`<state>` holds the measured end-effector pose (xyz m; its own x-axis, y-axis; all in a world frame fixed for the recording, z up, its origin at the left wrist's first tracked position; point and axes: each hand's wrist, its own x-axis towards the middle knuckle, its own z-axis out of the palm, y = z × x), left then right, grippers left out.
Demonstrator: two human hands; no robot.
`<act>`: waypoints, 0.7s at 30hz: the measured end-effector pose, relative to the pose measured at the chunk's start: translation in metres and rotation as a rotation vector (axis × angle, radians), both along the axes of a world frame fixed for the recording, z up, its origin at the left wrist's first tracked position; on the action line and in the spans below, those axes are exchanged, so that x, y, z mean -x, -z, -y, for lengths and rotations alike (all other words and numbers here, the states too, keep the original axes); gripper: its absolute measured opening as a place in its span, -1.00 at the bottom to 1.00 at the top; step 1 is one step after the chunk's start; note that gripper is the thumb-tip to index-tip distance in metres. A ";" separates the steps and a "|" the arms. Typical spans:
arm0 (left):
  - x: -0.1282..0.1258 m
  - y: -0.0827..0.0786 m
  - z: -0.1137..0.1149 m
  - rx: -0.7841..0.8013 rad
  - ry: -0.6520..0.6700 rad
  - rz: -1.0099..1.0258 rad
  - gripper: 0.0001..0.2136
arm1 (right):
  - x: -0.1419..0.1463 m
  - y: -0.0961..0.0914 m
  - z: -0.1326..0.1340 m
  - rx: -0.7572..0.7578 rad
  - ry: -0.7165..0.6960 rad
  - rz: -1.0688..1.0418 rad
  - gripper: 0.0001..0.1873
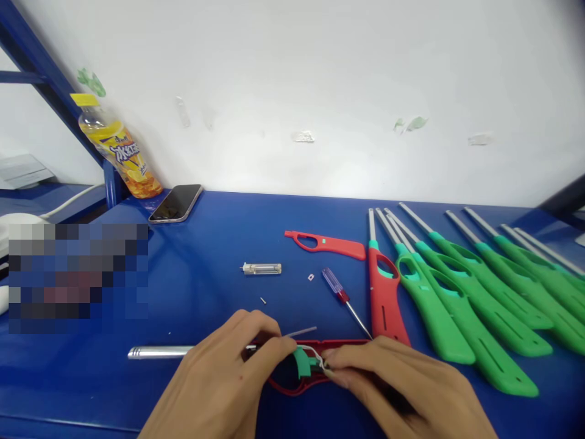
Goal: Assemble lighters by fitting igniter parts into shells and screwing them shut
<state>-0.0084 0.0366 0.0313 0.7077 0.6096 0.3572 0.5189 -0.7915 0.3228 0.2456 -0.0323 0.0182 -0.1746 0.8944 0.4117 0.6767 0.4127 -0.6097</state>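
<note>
An opened red utility lighter (292, 390) lies near the table's front edge, its metal tube (159, 352) pointing left. My left hand (228, 366) grips it near the tube end, thumb and fingers closed around the housing. Inside the shell sits a green trigger (302, 362), with a thin white wire (315, 352) looping past it. My right hand (393, 372) is closed over the handle end; its thumb and fingertip pinch at the wire beside the trigger. A clear thin tube (301, 331) sticks out behind my left fingers. My palms hide much of the housing.
Beyond my hands lie a red shell half (340, 246), a clear fuel tank (262, 269), a screw (263, 300) and a screwdriver (340, 289). To the right are a red lighter (386, 299) and several green lighters (439, 323). A phone (177, 203) and bottle (119, 149) stand back left.
</note>
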 end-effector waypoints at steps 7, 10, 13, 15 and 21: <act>-0.010 -0.008 0.006 -0.024 -0.047 0.044 -0.82 | 0.001 -0.002 0.000 0.008 -0.003 0.008 -0.83; -0.010 -0.007 0.006 -0.014 -0.031 0.030 -0.82 | 0.000 -0.001 0.000 0.004 0.005 0.008 -0.83; -0.007 -0.004 0.005 -0.035 -0.016 0.006 -0.79 | 0.000 0.001 0.001 0.008 -0.002 0.027 -0.84; -0.006 -0.004 0.004 -0.036 -0.013 -0.005 -0.76 | 0.000 0.002 0.000 0.009 -0.015 0.045 -0.83; -0.005 -0.006 0.003 -0.017 0.010 -0.058 -0.70 | -0.001 0.002 -0.001 -0.016 -0.037 0.076 -0.82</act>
<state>-0.0033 0.0339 0.0374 0.7336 0.5964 0.3257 0.5281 -0.8020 0.2791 0.2462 -0.0313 0.0166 -0.2391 0.8803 0.4097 0.7049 0.4475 -0.5503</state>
